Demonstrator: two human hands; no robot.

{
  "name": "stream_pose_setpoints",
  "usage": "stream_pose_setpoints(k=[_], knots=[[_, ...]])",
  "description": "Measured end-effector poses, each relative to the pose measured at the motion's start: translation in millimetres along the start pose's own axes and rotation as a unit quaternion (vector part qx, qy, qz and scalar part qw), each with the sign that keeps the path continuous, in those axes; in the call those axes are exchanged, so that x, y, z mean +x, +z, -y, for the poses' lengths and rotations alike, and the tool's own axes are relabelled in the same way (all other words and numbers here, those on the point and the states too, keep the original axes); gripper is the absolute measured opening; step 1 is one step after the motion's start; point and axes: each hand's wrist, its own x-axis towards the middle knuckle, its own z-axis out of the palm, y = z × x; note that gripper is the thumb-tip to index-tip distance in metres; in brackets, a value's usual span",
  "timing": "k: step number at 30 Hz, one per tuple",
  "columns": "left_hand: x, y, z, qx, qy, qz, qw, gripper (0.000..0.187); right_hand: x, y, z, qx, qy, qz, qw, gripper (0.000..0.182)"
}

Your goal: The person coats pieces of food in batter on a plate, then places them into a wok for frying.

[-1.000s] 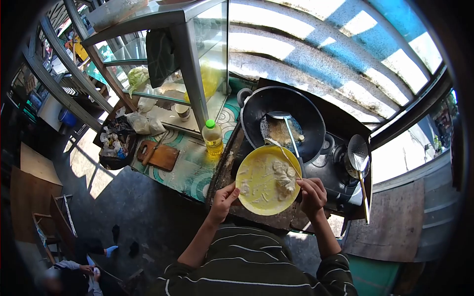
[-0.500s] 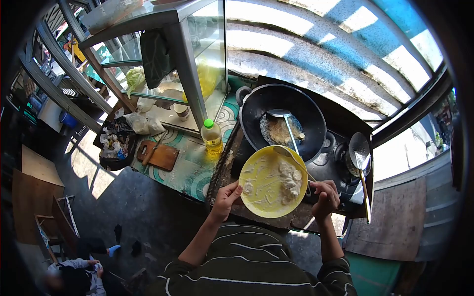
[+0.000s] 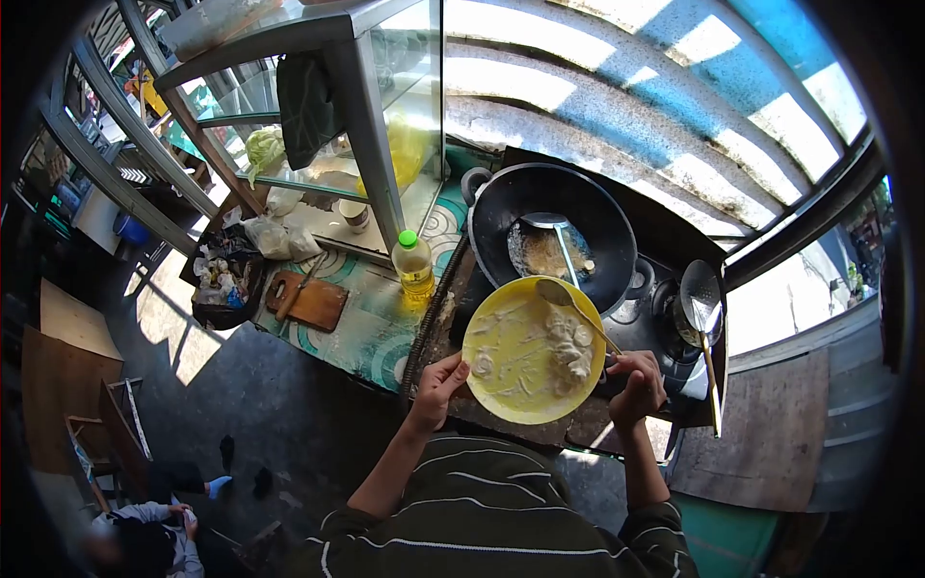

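My left hand (image 3: 440, 390) grips the left rim of a yellow bowl (image 3: 501, 400), thumb over the edge. White, wet batter with pale shreds and lumps coats the inside, heaped toward the right. My right hand (image 3: 636, 385) is closed around the handle of a metal spoon (image 3: 555, 293), whose head lies over the bowl's far edge. Just beyond the bowl, a black wok (image 3: 597, 207) sits on the stove. In it, a spatula (image 3: 545, 221) rests above a pale piece of food (image 3: 544, 254) in oil.
A long-handled strainer (image 3: 700, 294) lies at the stove's right. An oil bottle with a green cap (image 3: 414, 268) stands left of the wok, near a wooden cutting board (image 3: 318, 304) with a knife. A glass case (image 3: 371, 144) rises behind. Another person (image 3: 159, 539) sits at lower left.
The bowl has shifted slightly up and left, tilting a little. More of the spoon's head shows against the bowl's far side. Both hands keep their grip.
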Motion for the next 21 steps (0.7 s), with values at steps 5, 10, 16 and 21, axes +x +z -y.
stream_pose_setpoints(k=[5,10,16,21], knots=[[-1,0,0,-0.023,-0.020,-0.011,0.999,0.031,-11,8,24,0.100,-0.061,0.100,0.988,0.023],[-3,3,-2,-0.026,0.003,0.005,1.000,0.032,4,4,12,0.034,0.027,0.005,0.999,0.021],[-2,4,-2,-0.017,0.010,0.014,1.000,0.034,6,2,22,0.100,-0.043,0.114,0.988,0.019],[-3,-1,0,-0.010,-0.009,0.031,0.999,0.033,6,3,24,0.063,-0.115,0.165,0.978,0.016]])
